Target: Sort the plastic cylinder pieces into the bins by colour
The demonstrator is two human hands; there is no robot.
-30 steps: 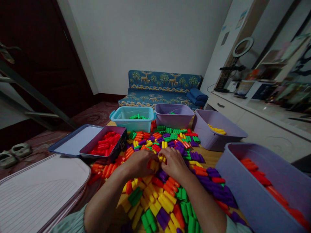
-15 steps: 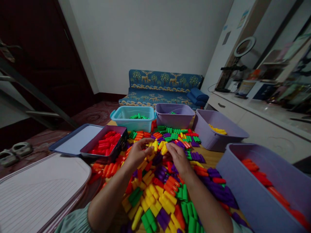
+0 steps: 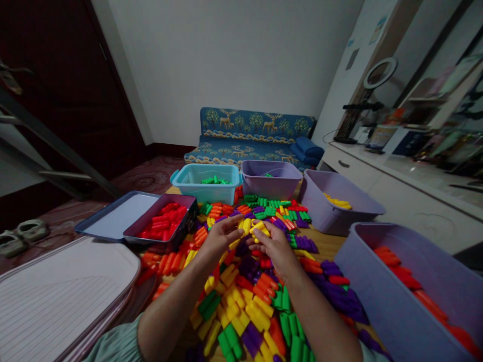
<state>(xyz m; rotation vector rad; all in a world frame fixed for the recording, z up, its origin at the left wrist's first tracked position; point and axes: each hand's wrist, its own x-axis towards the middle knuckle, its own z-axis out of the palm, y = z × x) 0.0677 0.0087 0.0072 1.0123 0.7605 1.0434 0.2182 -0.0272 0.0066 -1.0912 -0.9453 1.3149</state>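
Over the middle of a heap of coloured plastic pieces, my left hand [image 3: 223,235] grips a yellow plastic piece [image 3: 246,226] between thumb and fingers. Close to its right, my right hand [image 3: 277,246] is closed on more yellow plastic pieces [image 3: 261,231]. The two yellow clusters nearly meet; I cannot tell whether they touch. Beneath both hands lie finger-shaped pieces, many joined in rows: yellow pieces [image 3: 260,315], green pieces [image 3: 230,342], purple pieces [image 3: 252,338] and orange pieces [image 3: 266,286].
At the back stand a turquoise bin [image 3: 206,194] with green pieces and a purple bin [image 3: 271,187]. On the right, one lilac bin [image 3: 327,216] holds yellow pieces, another lilac bin [image 3: 372,281] red ones. Left are an open case [image 3: 132,235] of red pieces and a pale folding board [image 3: 71,286].
My right hand has turned so that its fingers curl around its yellow pieces. Both hands have shifted slightly, and the yellow clusters sit a little to the right and lower.
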